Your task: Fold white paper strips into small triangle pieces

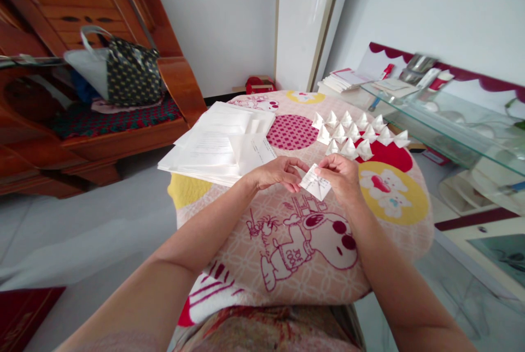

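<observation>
A small folded square of white printed paper point(315, 182), with creases meeting near its middle, is held slightly tilted above the cloth-covered table. My right hand point(341, 172) pinches its upper right part between thumb and fingers. At the paper's left edge is my left hand point(282, 173), its fingers loosely curved and apart; whether the fingertips touch the paper is hard to see. Several pointed folded paper pieces point(348, 132) stand in rows just beyond my right hand. Left of them, a stack of white printed sheets point(213, 136) lies beyond my left forearm.
A patterned cloth point(303, 264) covers the rounded table. Along the right runs a glass shelf point(451, 133) with papers and containers. A wooden bench point(143, 128) at the left carries a dotted bag point(133, 70). A white upright appliance point(305, 24) stands at the back.
</observation>
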Motion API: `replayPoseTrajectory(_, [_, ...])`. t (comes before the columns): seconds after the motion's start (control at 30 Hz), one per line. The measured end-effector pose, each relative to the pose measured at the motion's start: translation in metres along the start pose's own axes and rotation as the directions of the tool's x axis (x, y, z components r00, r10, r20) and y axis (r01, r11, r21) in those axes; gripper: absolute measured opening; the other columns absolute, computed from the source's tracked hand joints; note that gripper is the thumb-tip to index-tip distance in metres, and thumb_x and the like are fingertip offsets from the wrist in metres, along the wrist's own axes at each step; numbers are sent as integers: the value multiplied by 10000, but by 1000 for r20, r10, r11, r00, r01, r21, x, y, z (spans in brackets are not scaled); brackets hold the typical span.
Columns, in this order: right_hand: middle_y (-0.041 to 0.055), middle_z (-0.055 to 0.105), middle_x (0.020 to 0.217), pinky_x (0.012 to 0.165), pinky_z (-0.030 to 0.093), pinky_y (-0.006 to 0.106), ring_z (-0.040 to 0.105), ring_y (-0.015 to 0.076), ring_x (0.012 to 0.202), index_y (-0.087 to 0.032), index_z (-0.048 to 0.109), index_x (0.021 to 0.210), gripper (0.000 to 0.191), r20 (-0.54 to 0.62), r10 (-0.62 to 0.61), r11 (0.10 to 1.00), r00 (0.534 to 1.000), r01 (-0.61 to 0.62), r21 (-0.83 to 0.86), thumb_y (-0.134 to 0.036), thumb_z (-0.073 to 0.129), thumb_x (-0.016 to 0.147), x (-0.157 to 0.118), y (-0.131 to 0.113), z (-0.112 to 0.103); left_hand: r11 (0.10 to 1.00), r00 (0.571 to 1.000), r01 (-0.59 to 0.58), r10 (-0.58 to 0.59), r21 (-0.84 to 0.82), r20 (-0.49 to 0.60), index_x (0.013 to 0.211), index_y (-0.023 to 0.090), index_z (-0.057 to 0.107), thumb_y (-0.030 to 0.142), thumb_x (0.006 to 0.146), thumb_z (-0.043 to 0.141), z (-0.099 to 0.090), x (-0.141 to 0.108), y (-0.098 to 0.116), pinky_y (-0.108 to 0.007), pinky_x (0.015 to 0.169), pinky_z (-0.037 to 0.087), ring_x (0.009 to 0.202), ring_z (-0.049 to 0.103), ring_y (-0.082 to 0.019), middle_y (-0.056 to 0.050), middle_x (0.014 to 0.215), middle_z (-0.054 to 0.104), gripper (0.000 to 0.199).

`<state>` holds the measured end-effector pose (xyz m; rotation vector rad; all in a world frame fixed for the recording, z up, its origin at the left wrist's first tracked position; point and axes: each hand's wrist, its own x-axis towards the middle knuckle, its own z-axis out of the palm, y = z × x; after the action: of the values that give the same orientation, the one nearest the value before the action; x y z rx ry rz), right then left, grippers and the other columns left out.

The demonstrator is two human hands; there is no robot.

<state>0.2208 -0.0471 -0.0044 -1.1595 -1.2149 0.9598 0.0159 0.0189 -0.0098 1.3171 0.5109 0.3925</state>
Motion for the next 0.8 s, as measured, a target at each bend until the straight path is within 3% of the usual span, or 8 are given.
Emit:
replayPoseTrajectory(0.27, [-16,650,601,480,431,265,564,140,509,-219,644,708,179,45,7,999,999,-6,-31,-299,795,655,-1,-4,1,1000,1000,-7,6,26,23,1204,88,617,172,712,836,1,0,-1,-258,616,600,642,731,-158,-52,756,738,546])
replayPoseTrajectory(0.5, [-32,621,562,464,394,248,524,117,477,-210,636,661,172,1,40,998,999,-40,44,-255,796,617,0,-2,3,997,999,-40,40,66,1,1218,94,630,137,726,800,3,1,1,-242,610,598,608,697,-126,-8,694,713,522])
replayPoseTrajectory(0.67, [-30,622,573,470,398,252,531,121,490,-209,635,660,173,-52,40,998,998,-37,54,-254,789,595,1,-2,3,998,999,-30,32,62,-32,1024,85,723,336,805,810,2,0,2,-237,646,603,674,722,-128,-73,801,753,344])
replayPoseTrajectory(0.8, [-33,605,575,473,396,256,509,117,496,-210,641,667,155,-71,27,999,997,-24,37,-257,777,610,0,0,4,995,998,-15,20,100,-55,844,95,724,440,798,832,6,2,0,-220,627,586,635,702,-113,-67,738,737,365])
